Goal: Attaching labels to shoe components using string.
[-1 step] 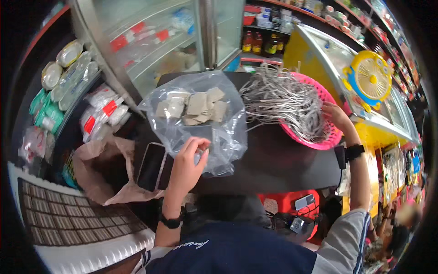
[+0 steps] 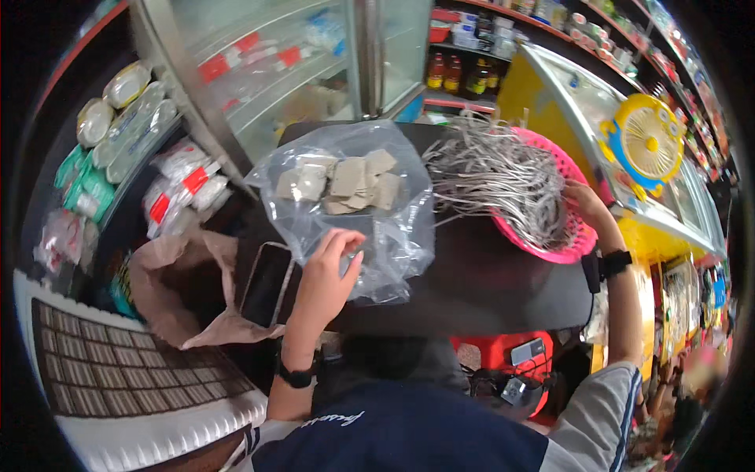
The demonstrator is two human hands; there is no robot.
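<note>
Plainly, the bundle of pale grey cords (image 2: 503, 185) lay heaped in and over a pink basket (image 2: 572, 253) at the far right of the dark table (image 2: 472, 295). Its long axis ran mostly left to right: on the left the loose ends pointed away from the basket and spilled past its rim over the tabletop, while on the right the strands bent round toward the near edge. The person's right hand (image 2: 586, 203) reached in at the basket's right side, its fingers bent against the cords there; whether they pinched any strand could not be told. The left hand (image 2: 330, 263) was above the near part of a clear plastic bag (image 2: 397, 271), its fingers loosely curled and pointing to the right, with a gap between thumb and fingertips. Farther up the bag, flat grey-beige squares (image 2: 354, 185) lay in overlapping piles, some tilted on others; whether they sat inside the plastic or on top of it was unclear. Left of the left forearm lay a phone (image 2: 267, 285), dark screen up, its long axis running away from the person with the far end leaning slightly right. Just beside it stood a brown bag (image 2: 169, 322), its mouth gaping. Beyond the right hand, a yellow-and-blue fan (image 2: 649, 145) stood upright.
</note>
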